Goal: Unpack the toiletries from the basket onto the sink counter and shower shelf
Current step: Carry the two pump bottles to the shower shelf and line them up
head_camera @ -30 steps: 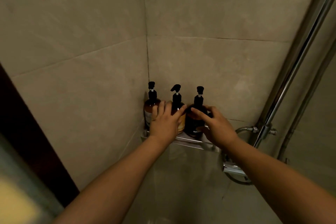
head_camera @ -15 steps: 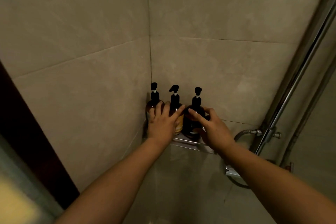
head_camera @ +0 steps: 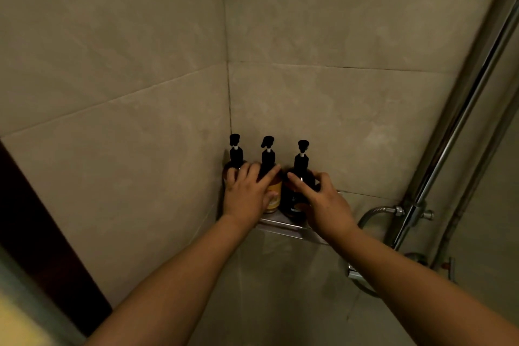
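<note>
Three dark amber pump bottles stand upright in a row on a metal corner shower shelf (head_camera: 283,225). My left hand (head_camera: 248,194) lies over the fronts of the left bottle (head_camera: 236,153) and the middle bottle (head_camera: 273,191), which has an orange label. My right hand (head_camera: 323,202) wraps the right bottle (head_camera: 297,188), fingers around its far side and thumb on its front. All bottles rest on the shelf. The basket is out of view.
Beige tiled walls meet in the corner behind the shelf. A chrome shower rail (head_camera: 460,121) runs up the right side, with a hose fitting (head_camera: 404,211) and mixer (head_camera: 356,272) below. A dark door frame (head_camera: 36,233) stands at the left.
The view has shifted a little; both hands stay on the bottles, with the fingers barely moved. The bottles have not changed place.
</note>
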